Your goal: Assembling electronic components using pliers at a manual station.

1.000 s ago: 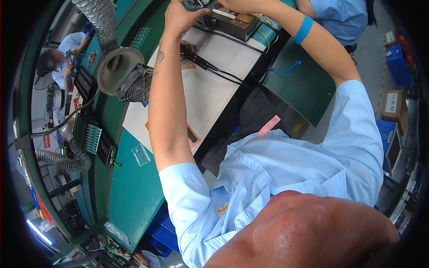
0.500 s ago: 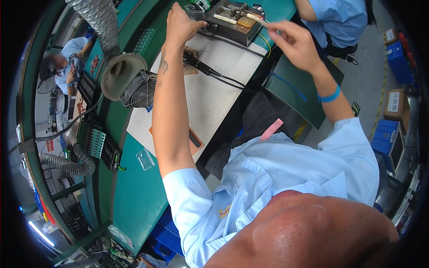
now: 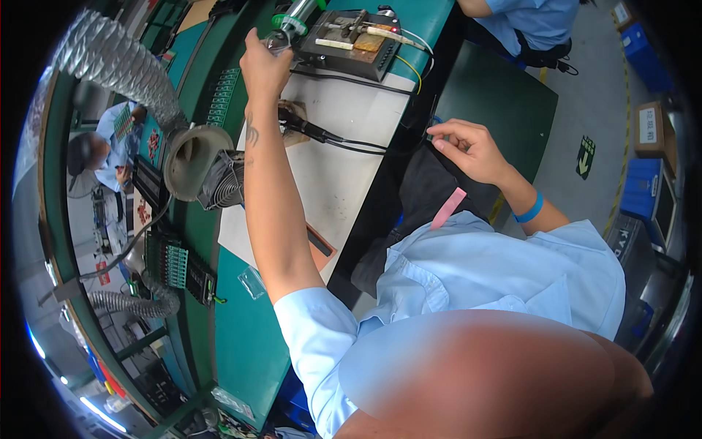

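My left hand [image 3: 265, 67] is stretched to the far side of the bench, its fingers round a small clear container [image 3: 277, 42]. Just beyond it stands a spool holder with green ends [image 3: 295, 20]. My right hand [image 3: 472, 150] is over the bench's right edge, above my lap, thumb and fingertips pinched together. A thin dark item seems to stick up from the fingertips, too fine to name. On a dark metal control box [image 3: 347, 47] lies a white-handled tool [image 3: 387, 34], touched by neither hand.
A black clamp with cables [image 3: 311, 128] crosses the white work mat [image 3: 322, 183]. Left of it are a fume duct hood [image 3: 191, 162] and a small fan [image 3: 223, 179]. Circuit boards [image 3: 223, 99] line the ledge. A co-worker [image 3: 523, 29] sits at the far right.
My right hand has left the white-handled tool at the control box and come down toward me, over the bench edge. My left hand has closed in round the clear container. The view has shifted.
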Available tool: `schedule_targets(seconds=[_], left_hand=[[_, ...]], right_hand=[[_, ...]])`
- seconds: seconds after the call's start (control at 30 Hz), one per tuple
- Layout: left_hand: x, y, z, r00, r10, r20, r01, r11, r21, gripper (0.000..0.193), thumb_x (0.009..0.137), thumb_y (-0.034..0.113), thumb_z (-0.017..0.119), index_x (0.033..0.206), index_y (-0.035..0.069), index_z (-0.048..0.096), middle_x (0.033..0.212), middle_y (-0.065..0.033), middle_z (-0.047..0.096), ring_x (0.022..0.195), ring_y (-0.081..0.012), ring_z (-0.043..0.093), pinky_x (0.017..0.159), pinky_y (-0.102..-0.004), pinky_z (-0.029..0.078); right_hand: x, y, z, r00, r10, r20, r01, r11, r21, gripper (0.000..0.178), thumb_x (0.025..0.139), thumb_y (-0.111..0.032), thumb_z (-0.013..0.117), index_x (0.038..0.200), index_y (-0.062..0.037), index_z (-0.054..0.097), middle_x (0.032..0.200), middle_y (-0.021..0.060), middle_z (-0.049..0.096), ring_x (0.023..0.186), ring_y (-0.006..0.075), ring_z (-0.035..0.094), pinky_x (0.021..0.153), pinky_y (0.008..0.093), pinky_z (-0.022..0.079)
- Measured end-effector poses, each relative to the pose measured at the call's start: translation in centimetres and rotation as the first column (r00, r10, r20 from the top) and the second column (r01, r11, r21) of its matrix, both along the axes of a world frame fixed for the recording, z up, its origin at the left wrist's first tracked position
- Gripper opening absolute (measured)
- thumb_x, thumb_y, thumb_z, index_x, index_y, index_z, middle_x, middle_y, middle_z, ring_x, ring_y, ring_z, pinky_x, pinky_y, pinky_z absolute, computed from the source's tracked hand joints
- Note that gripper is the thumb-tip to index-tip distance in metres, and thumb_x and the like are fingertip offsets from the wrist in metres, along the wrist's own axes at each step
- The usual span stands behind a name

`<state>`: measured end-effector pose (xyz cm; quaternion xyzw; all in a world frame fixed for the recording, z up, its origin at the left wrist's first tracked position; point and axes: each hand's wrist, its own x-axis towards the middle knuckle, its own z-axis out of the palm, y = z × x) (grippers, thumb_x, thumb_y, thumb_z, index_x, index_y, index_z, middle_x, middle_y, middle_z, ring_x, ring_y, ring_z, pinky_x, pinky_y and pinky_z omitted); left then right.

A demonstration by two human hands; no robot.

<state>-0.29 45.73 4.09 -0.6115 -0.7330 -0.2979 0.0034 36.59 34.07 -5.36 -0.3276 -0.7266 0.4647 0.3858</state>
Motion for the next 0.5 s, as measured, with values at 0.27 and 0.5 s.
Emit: schedule_targets(seconds=[0.27, 0.5], left_hand=[[0.1, -0.8, 0.7, 1.0, -0.024, -0.016, 0.022, 0.995, -0.097, 0.085, 0.076, 0.021, 0.083, 0.143, -0.012, 0.043, 0.127, -0.0289, 0.064, 0.11, -0.041, 0.067, 0.096, -0.0406, 0.053], [0.7, -6.3, 3.0, 0.98, -0.04, -0.194, 0.035, 0.999, -0.028, 0.089, 0.074, 0.021, 0.087, 0.143, -0.013, 0.041, 0.132, -0.0315, 0.059, 0.115, -0.043, 0.063, 0.099, -0.0434, 0.052]], right_hand=[[-0.4, -2.0, -0.2, 0.995, 0.079, -0.055, -0.079, 0.997, -0.01, 0.02, 0.091, 0.001, 0.069, 0.11, -0.0005, 0.074, 0.086, 0.0041, 0.068, 0.056, 0.0087, 0.043, 0.053, 0.0233, 0.035], [-1.6, -0.7, 4.9, 0.923, 0.315, -0.222, -0.268, 0.939, 0.217, 0.011, 0.09, 0.0, 0.069, 0.1, -0.0027, 0.074, 0.083, 0.0026, 0.066, 0.053, 0.0113, 0.042, 0.05, 0.0246, 0.036]])
